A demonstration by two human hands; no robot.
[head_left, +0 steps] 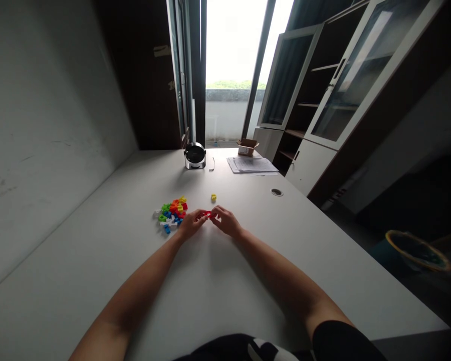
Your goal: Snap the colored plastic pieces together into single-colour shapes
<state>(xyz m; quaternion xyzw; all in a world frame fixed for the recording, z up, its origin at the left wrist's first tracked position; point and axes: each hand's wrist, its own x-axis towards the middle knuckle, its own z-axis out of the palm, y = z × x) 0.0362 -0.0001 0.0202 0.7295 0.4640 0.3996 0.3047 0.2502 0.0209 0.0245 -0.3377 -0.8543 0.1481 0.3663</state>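
Between my two hands, just above the white table, is a red plastic building piece (208, 214). My left hand (192, 223) pinches its left side, while the fingers of my right hand (225, 220) close on its right side. Whether it is one piece or two joined ones is too small to tell. A pile of small plastic building pieces (169, 218) in red, orange, yellow, green, blue and white lies close to the left of my left hand. Beyond my hands, a single yellow building piece (214, 197) rests by itself on the tabletop.
Toward the far end of the white table (225, 301) stand a round black device (195, 154) and a small open cardboard box (247, 147). Papers (252, 165) lie before the box. A cable hole (276, 192) is at the right. A wall (52, 120) borders the left side.
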